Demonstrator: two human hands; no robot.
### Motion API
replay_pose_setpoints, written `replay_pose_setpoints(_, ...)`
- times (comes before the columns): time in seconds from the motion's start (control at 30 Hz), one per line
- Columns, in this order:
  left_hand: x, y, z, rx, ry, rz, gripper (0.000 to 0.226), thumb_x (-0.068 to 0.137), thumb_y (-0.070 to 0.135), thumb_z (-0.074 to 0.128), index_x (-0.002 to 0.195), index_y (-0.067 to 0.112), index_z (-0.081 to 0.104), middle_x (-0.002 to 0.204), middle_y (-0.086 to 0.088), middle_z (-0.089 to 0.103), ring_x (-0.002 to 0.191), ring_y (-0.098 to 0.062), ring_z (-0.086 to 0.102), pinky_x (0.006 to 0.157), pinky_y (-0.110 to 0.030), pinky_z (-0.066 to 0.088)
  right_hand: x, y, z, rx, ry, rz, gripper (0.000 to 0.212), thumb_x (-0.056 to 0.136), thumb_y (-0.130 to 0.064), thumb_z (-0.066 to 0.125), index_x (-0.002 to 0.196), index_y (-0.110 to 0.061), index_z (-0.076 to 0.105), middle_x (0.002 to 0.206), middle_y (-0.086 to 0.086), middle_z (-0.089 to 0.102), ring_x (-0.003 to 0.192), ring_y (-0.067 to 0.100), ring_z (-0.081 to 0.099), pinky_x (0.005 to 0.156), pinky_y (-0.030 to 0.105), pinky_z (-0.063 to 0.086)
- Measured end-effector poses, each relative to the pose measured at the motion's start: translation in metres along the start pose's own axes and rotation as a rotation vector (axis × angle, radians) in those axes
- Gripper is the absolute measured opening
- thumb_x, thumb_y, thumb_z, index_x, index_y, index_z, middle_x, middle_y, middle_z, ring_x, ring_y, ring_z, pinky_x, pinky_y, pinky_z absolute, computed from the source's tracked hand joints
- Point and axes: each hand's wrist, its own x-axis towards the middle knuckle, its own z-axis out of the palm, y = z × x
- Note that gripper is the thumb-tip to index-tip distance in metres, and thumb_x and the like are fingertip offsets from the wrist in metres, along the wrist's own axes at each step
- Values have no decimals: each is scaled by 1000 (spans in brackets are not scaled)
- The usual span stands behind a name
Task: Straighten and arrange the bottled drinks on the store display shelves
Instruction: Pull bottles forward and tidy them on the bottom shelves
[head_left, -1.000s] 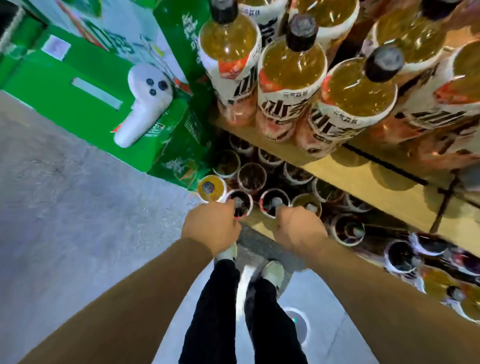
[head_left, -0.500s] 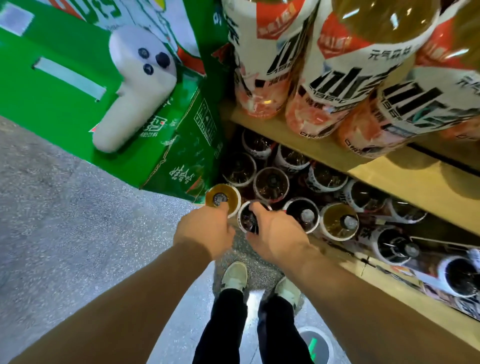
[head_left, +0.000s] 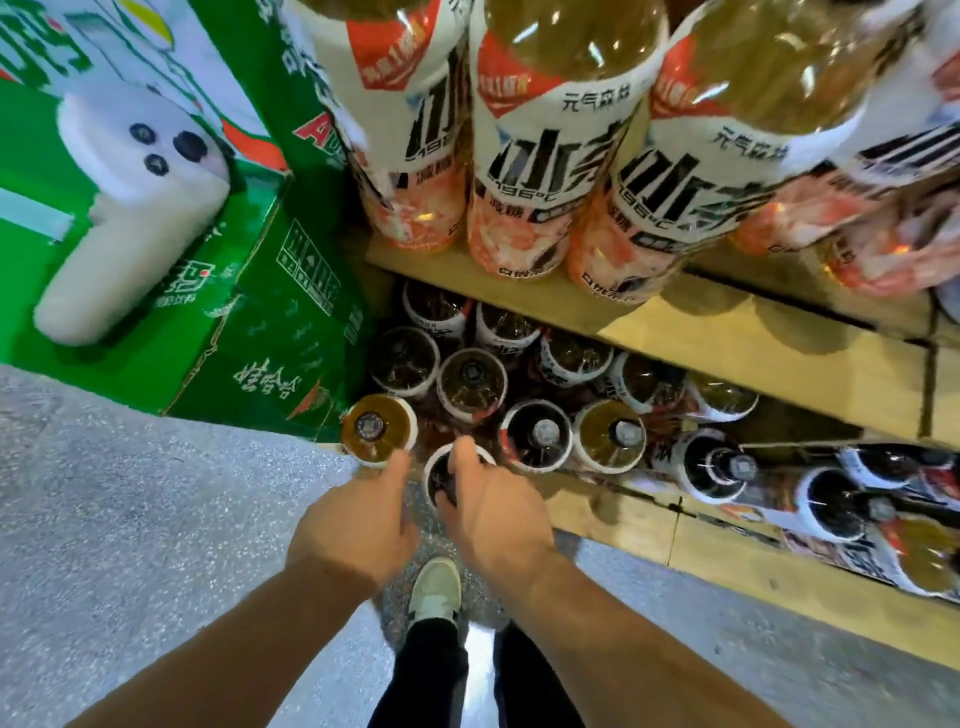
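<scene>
The job looks part done. At the left end of the lower shelf (head_left: 623, 519) the bottles stand upright in close rows, caps up. Further right, several bottles (head_left: 841, 499) look tipped or lying over, though the wide lens may overstate this. That stretch probably needs straightening next.

The right hand (head_left: 493, 509) has its thumb and fingers curled round the top of a dark bottle (head_left: 439, 480) at the front edge of the lower shelf. This bottle stands forward of the row behind it and seems to be the one being placed. The left hand (head_left: 358, 525) reaches in just beside it, with one finger close to the near rim of an amber bottle (head_left: 376, 428) at the front left corner. Its other fingers are hidden under the back of the hand, so I cannot tell whether it grips anything.

Most bottles on the lower shelf hold a dark drink. The corner bottle and a second amber bottle (head_left: 610, 434) two places to the right hold a lighter one, so the colours are mixed in the front row. The caps that can be seen are on.

On the upper shelf (head_left: 779, 353) stand big bottles (head_left: 561, 156) of amber drink with white and orange labels, packed side by side at the front edge. Green cartons (head_left: 291, 312) stand against the left end of the shelves.
</scene>
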Motion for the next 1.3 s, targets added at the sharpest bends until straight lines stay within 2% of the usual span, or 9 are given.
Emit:
replay_pose_setpoints(0.13, -12, 21, 14, -114, -54, 99, 87, 88, 30, 69, 148, 46, 8, 154, 5, 23, 122, -25, 58, 92, -43, 54, -41, 11, -12, 106, 36, 9, 39, 101, -39, 47, 127, -15, 32, 106, 11, 68, 93, 35, 67, 65, 38, 41)
replay_pose_setpoints(0.23, -26, 46, 24, -255, -128, 199, 96, 83, 32, 71, 149, 51, 4, 157, 10, 20, 127, -22, 54, 99, -45, 50, -75, 26, -25, 234, 53, 79, 33, 99, -41, 49, 119, -19, 34, 103, 9, 69, 93, 36, 67, 66, 39, 44)
replay_pose_setpoints(0.33, -41, 81, 35, -352, -159, 264, 93, 83, 27, 73, 152, 48, 14, 153, 18, 27, 128, -13, 51, 101, -37, 47, -111, 51, -33, 325, 66, 169, 33, 99, -43, 49, 119, -20, 34, 104, 6, 69, 93, 33, 66, 65, 38, 43)
replay_pose_setpoints(0.47, -49, 138, 54, -253, -190, 379, 87, 87, 29, 68, 152, 47, 14, 143, 29, 24, 128, -9, 48, 88, -24, 43, -154, 100, -39, 398, 68, 273, 32, 100, -42, 47, 119, -20, 33, 106, 7, 67, 95, 32, 65, 65, 37, 38)
replay_pose_setpoints(0.6, -52, 203, 77, -239, -279, 479, 72, 86, 33, 60, 144, 54, 22, 148, 14, 39, 127, -12, 49, 100, -33, 45, -188, 157, -37, 444, 112, 386, 32, 99, -43, 47, 118, -21, 34, 106, 5, 68, 95, 31, 65, 66, 38, 39)
replay_pose_setpoints(0.83, -67, 295, 128, -112, -296, 514, 74, 86, 40, 57, 149, 51, 19, 149, 19, 39, 124, -13, 54, 96, -35, 48, -241, 246, -25, 500, 139, 453, 30, 98, -45, 47, 106, -27, 25, 105, 3, 68, 95, 31, 65, 64, 38, 37)
replay_pose_setpoints(0.97, -78, 345, 149, -56, -313, 544, 70, 86, 48, 50, 148, 51, 17, 147, 17, 39, 120, -14, 55, 87, -33, 48, -263, 293, -19, 510, 138, 477, 32, 98, -44, 47, 116, -21, 34, 105, 4, 68, 94, 31, 65, 67, 39, 38)
replay_pose_setpoints(1.17, -86, 401, 164, 72, -309, 586, 72, 79, 53, 51, 141, 57, 15, 141, 22, 44, 121, -11, 56, 93, -35, 49, -295, 350, -20, 555, 163, 511, 29, 99, -45, 46, 114, -23, 33, 103, 1, 68, 94, 27, 66, 65, 36, 33)
replay_pose_setpoints(1.3, -69, 435, 153, 187, -242, 569, 65, 87, 36, 58, 143, 45, 26, 129, 14, 56, 97, -14, 63, 82, -36, 52, -303, 377, -20, 604, 211, 604, 30, 98, -49, 49, 103, -29, 27, 99, 1, 69, 94, 27, 66, 66, 35, 33)
